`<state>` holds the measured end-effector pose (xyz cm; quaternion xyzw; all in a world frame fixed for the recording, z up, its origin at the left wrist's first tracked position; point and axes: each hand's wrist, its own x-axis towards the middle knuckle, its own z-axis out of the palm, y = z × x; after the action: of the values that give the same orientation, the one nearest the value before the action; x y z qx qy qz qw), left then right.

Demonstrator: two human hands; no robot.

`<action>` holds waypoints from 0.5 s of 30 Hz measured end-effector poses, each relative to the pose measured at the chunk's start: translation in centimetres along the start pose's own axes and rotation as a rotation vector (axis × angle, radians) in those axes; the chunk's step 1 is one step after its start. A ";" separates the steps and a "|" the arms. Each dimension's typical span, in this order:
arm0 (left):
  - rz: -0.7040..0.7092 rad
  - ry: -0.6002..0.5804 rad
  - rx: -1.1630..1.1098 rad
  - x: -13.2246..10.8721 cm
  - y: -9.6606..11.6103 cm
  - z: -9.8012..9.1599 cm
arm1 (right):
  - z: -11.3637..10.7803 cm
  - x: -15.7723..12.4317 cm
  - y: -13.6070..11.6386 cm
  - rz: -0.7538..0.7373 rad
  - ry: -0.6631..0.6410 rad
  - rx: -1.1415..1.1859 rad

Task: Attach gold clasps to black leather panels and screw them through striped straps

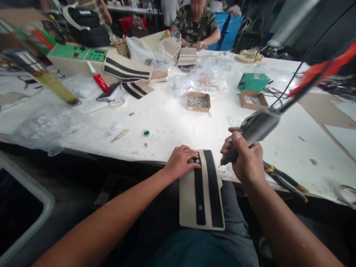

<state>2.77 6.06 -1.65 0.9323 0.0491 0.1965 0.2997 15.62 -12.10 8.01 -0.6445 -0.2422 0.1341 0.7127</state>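
A beige panel with two black stripes point(202, 193) lies half on my lap and half on the white table's near edge point(155, 148). My left hand point(182, 160) presses flat on its upper left part, fingers curled over a small rivet. My right hand point(246, 157) is closed round a grey corded power tool point(254, 129), whose tip points down just right of the panel's top edge.
Pliers point(283, 180) lie right of my right hand. A cardboard box of small metal parts point(198, 101), a second box point(252, 99), a green box point(253, 81), plastic bags and more striped panels point(126, 69) sit farther back. Another person point(196, 27) works across the table.
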 end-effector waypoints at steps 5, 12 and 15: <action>-0.019 0.067 0.167 -0.7 1.8 -0.5 | -7.6 -2.9 1.8 0.314 0.015 -0.494; -0.053 0.076 0.300 -1.7 4.4 -0.8 | -10.8 -6.1 3.0 -0.100 0.263 -0.937; -0.083 0.084 0.321 -2.0 4.9 -0.8 | -9.1 -9.5 3.4 -0.357 0.332 -0.831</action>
<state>0.53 2.07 1.11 0.9563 0.1309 0.2124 0.1525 12.69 -24.21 2.54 -0.8357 -0.2653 -0.2031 0.4358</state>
